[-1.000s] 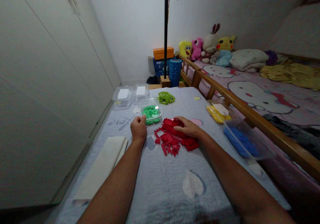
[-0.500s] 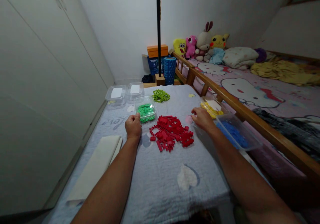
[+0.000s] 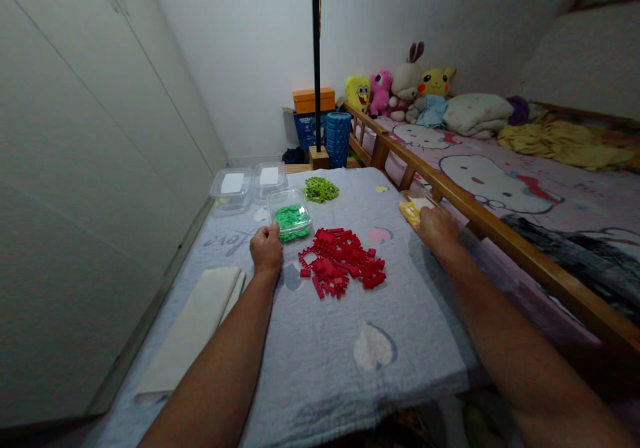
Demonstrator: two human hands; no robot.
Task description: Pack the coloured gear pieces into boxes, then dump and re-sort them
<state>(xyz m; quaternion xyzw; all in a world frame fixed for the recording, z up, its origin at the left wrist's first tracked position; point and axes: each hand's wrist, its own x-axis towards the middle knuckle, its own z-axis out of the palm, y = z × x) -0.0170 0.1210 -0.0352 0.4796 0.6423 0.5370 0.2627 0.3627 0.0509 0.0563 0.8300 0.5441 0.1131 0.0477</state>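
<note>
My left hand [image 3: 267,249] is closed at the near left corner of a clear plastic container [image 3: 303,198] with green plastic pieces [image 3: 292,223] in it; its thumb lies against the rim. At the right edge of the table, my right hand [image 3: 439,229] is at a clear container of yellow pieces [image 3: 410,214], over its near side. The fingertips of that hand are partly hidden. Between my hands a loose pile of red interlocking plastic pieces [image 3: 343,261] lies on the cloth. Behind the green pieces is a heap of lime-green pieces [image 3: 321,189].
Two clear containers with white labels, one at the left [image 3: 231,198] and one beside it [image 3: 270,188], stand at the back left. A folded cream sheet [image 3: 195,331] lies at the left. A wooden bed rail [image 3: 465,211] borders the table's right side. A black pole [image 3: 317,61] rises behind.
My right hand has moved right, from beside the red pile to the container of yellow pieces. My forearm now hides the blue pieces. The left hand stays at the container of green pieces.
</note>
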